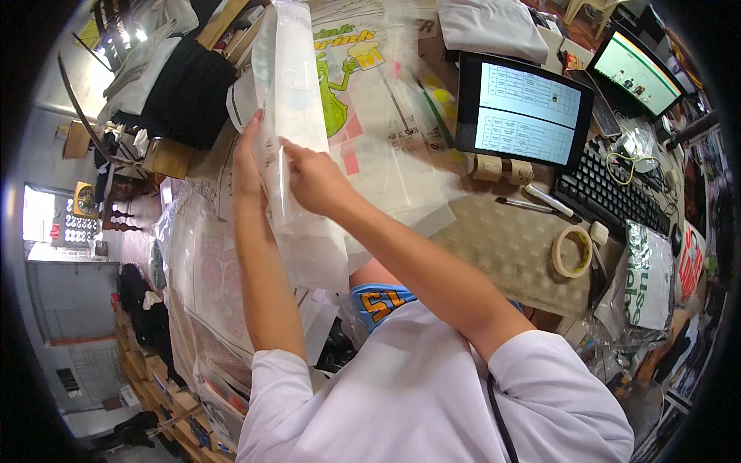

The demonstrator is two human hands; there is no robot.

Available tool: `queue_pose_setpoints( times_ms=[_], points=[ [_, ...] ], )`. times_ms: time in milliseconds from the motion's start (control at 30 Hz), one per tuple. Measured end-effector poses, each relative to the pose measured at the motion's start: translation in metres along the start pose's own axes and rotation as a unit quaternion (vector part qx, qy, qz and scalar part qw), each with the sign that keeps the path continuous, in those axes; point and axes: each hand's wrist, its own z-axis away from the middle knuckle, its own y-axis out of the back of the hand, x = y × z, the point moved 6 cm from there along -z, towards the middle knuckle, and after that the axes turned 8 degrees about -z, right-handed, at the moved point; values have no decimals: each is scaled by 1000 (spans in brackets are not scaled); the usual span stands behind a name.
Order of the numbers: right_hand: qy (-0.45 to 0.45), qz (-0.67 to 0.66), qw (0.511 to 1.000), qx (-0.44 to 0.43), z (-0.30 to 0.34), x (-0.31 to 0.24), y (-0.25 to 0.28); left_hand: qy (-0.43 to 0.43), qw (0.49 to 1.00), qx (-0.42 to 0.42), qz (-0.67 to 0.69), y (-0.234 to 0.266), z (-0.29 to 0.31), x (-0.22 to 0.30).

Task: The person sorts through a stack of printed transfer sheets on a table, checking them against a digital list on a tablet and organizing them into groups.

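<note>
A long clear plastic sheet (297,100), folded or rolled lengthwise, runs from the far edge toward my body. Along its left side my left hand (248,166) holds it, fingers fairly straight and pointing away from me, thumb hidden. My right hand (315,179) is closed against the sheet's near half, index finger extended onto the plastic and the other fingers curled; its thumb is not clearly visible. Right of the folded part lies a printed film (363,116) showing a green cartoon figure with a yellow mug, under or among other translucent sheets.
On the right are a tablet (525,108), a keyboard (610,189), a lit monitor (639,73), pens (532,204), a tape roll (572,251) and a plastic-wrapped printed bag (647,278). Dark folded cloth (181,92) is piled at the far left. More plastic sheets (204,270) hang beside my left arm.
</note>
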Motion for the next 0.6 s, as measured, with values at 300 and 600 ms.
queue_pose_setpoints(
  times_ms=[300, 600],
  points=[
    [-160, 131, 969, 133, 19, 63, 108, -93, 959, 104, -247, 10, -12, -13],
    [-55, 388, 904, 170, 23, 66, 100, -230, 867, 116, -427, -25, -2, -4]
  ],
)
